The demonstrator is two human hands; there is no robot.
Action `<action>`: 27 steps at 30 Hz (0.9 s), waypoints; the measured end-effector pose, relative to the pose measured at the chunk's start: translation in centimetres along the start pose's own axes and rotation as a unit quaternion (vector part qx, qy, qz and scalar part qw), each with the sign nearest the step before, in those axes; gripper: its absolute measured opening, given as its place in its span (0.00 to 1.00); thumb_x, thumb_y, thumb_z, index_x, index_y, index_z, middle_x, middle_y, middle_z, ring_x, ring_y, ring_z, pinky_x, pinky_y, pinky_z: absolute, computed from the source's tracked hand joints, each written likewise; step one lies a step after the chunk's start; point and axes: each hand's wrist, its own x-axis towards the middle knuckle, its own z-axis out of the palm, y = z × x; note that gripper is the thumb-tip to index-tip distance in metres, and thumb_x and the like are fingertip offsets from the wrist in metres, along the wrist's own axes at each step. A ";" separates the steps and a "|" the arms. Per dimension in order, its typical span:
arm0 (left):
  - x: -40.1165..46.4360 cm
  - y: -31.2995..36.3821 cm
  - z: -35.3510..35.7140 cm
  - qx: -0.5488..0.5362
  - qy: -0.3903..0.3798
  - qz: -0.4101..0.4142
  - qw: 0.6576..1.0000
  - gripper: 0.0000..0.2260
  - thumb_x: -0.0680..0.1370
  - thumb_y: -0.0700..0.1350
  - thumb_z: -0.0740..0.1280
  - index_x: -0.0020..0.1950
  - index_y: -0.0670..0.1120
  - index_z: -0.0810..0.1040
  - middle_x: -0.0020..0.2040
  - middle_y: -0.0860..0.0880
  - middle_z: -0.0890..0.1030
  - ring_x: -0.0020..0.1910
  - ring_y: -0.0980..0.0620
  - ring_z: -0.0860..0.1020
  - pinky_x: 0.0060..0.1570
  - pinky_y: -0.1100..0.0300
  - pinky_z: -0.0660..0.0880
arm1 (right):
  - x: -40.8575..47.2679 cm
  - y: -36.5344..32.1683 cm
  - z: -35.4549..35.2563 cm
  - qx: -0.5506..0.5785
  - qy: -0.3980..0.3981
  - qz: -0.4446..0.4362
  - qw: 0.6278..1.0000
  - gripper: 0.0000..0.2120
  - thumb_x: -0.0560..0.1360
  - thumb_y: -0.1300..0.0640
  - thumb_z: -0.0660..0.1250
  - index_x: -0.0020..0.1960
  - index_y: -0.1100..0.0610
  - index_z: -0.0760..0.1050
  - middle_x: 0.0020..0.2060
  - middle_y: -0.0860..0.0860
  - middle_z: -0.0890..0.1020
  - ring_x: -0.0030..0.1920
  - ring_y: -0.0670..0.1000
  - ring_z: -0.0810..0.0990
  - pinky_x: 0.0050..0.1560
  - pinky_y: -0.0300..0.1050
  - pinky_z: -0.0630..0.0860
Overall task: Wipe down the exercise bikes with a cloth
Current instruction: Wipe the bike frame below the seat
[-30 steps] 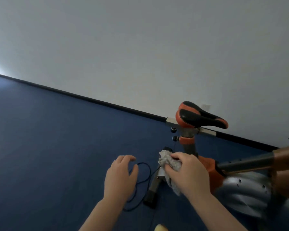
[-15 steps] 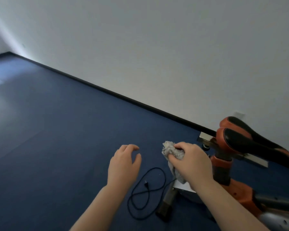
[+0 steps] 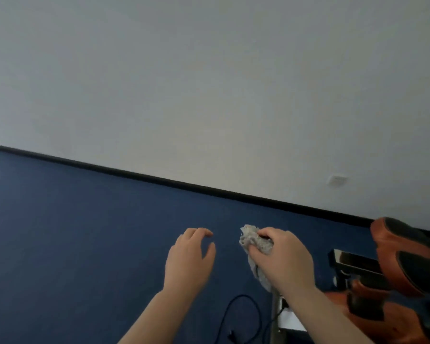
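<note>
The cloth (image 3: 255, 247) is bunched in the right hand (image 3: 286, 259), whose fingers (image 3: 267, 235) are closed around it, one end hanging below the palm above the floor (image 3: 72, 232). The bike (image 3: 397, 269) stands at the right edge, near this hand, its orange-and-black saddle (image 3: 412, 254) partly cut off. The left hand (image 3: 188, 259) hovers beside the right, fingers loosely curled and empty, above a black cable (image 3: 243, 319) on the floor.

Plain pale grey-white painted wall (image 3: 209, 83) fills upper half of view, evenly lit, no shadows of note; narrow black skirting strip (image 3: 159, 178) runs diagonally, higher at left, lower at right; dark blue carpet-like floor (image 3: 72, 232) below; small white rectangular wall socket plate (image 3: 337, 179) low on wall, right
</note>
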 end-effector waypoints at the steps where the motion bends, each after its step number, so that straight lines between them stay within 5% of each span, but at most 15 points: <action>1: 2.1 -0.6 -0.7 0.003 -0.010 0.018 1.000 0.10 0.78 0.51 0.62 0.59 0.54 0.75 0.59 0.59 0.75 0.56 0.59 0.73 0.57 0.59 0.71 | 1.1 -1.0 0.5 0.000 0.012 0.016 1.000 0.13 0.68 0.37 0.66 0.48 0.41 0.77 0.36 0.38 0.75 0.40 0.41 0.72 0.30 0.34 0.63; 9: 14.1 -1.8 -2.3 0.004 -0.094 0.141 0.986 0.11 0.79 0.50 0.61 0.61 0.54 0.74 0.59 0.59 0.74 0.54 0.58 0.74 0.57 0.58 0.72 | 6.5 -4.8 2.9 -0.032 0.099 0.134 0.985 0.15 0.67 0.34 0.65 0.48 0.41 0.77 0.36 0.39 0.76 0.40 0.41 0.72 0.30 0.34 0.63; 27: 37.8 4.4 5.0 0.012 -0.194 0.325 0.925 0.11 0.78 0.50 0.60 0.60 0.54 0.74 0.58 0.59 0.75 0.56 0.57 0.73 0.57 0.59 0.70 | 25.7 0.8 3.5 -0.043 0.238 0.284 0.928 0.14 0.68 0.33 0.64 0.46 0.41 0.77 0.34 0.38 0.74 0.41 0.41 0.73 0.32 0.40 0.68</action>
